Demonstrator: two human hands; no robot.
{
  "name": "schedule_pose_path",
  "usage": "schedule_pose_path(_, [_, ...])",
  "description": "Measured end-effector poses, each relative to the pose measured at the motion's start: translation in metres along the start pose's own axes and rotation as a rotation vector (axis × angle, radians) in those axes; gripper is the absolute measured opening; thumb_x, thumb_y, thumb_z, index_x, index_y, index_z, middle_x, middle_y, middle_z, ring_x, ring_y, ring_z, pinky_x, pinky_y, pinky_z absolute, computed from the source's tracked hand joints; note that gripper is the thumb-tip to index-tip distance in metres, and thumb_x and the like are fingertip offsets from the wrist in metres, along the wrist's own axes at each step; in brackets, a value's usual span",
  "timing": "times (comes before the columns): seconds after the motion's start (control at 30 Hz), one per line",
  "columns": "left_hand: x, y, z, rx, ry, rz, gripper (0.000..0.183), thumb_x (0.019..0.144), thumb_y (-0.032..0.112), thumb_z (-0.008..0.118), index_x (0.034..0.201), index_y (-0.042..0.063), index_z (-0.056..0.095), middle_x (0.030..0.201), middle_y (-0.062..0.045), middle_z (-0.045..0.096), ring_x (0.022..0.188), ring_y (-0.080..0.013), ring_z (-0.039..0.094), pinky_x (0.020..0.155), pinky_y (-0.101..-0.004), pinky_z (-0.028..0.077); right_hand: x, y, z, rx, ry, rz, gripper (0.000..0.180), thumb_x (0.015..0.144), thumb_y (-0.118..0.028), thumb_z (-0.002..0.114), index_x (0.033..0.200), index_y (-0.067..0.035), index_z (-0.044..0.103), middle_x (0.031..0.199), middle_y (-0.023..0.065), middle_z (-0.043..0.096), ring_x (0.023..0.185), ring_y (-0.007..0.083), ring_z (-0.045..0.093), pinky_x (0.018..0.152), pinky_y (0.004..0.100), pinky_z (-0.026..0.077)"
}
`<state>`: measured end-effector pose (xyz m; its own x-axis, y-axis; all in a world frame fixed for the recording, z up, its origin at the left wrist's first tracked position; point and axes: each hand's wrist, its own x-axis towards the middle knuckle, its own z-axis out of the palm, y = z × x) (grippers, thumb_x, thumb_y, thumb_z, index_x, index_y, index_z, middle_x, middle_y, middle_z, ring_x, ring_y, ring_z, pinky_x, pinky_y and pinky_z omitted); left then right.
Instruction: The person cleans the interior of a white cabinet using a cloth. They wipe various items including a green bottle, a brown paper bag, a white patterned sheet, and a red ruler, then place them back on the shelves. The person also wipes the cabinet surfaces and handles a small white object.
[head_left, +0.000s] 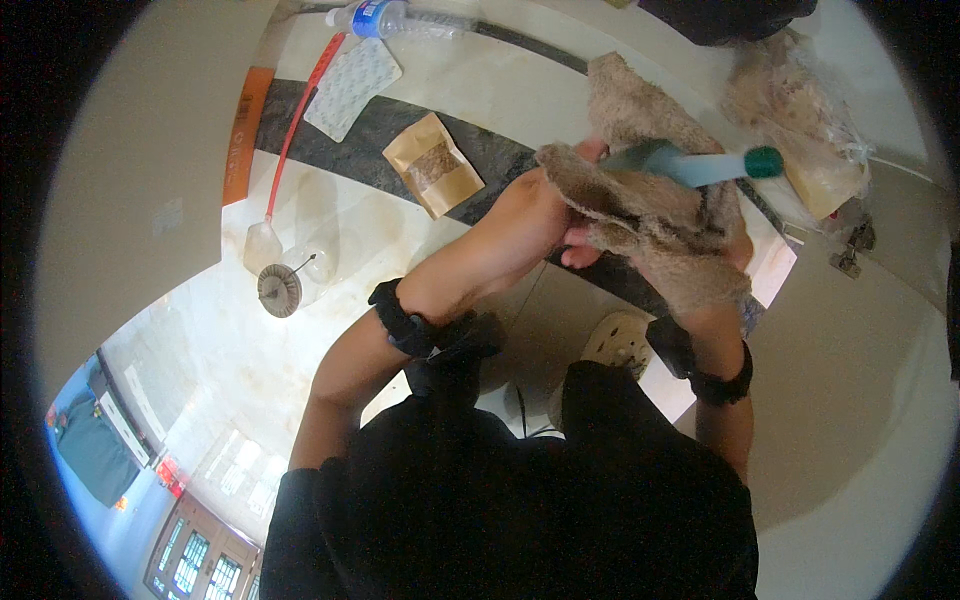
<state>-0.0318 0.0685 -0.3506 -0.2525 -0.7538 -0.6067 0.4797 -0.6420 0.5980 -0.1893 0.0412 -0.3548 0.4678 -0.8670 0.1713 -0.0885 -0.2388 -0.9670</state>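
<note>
A shaggy beige-brown cloth (660, 247) is wrapped partly around a bottle with a green cap (697, 166), which points to the right. My left hand (574, 217) reaches under the cloth's left side; some fingertips show below and above it, and its hold is partly hidden. My right hand (739, 244) lies mostly beneath the cloth, on its right side, with only a strip of skin showing. Both wrists wear black bands. Which hand grips the bottle cannot be told.
A brown pouch with a window (435, 165), a white patterned sheet (352, 88), a red fly swatter (300, 112) and a clear plastic bottle (382, 19) lie ahead and left. A round ribbed lid (280, 291) is at left. A clear plastic bag (806, 127) rests at upper right.
</note>
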Motion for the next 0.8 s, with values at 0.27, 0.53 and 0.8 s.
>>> schedule_pose_path(0.27, [0.010,-0.005,0.002,0.166,0.113,0.452,0.057,0.093,0.046,0.027,0.066,0.002,0.052,0.057,-0.003,0.046,0.051,-0.0109,0.041,0.049,-0.0240,0.036,0.009,0.002,0.020,0.203,0.063,0.087,0.068,0.062,-0.017,0.073,0.121,-0.002,0.041,0.119,0.0132,0.044,0.110,0.0260,0.045,0.093,0.0347,0.036])
schedule_pose_path(0.53, [-0.003,0.013,-0.015,0.710,0.115,0.872,0.037,0.093,0.028,0.038,0.072,0.000,0.051,0.062,-0.007,0.049,0.056,-0.0129,0.047,0.054,-0.0277,0.039,0.026,-0.005,-0.002,-0.159,-0.038,-0.395,0.046,0.066,-0.022,0.067,0.107,-0.005,0.055,0.114,0.0170,0.050,0.105,0.0297,0.049,0.089,0.0355,0.039])
schedule_pose_path(0.8, [-0.044,0.067,-0.061,0.718,0.016,1.386,0.055,0.076,0.051,0.055,0.098,0.001,0.049,0.106,-0.019,0.049,0.102,-0.0306,0.047,0.086,-0.0389,0.039,0.032,-0.039,-0.003,-0.541,0.021,-0.628,0.051,0.064,-0.023,0.070,0.108,-0.002,0.054,0.111,0.0175,0.053,0.103,0.0293,0.051,0.087,0.0360,0.041])
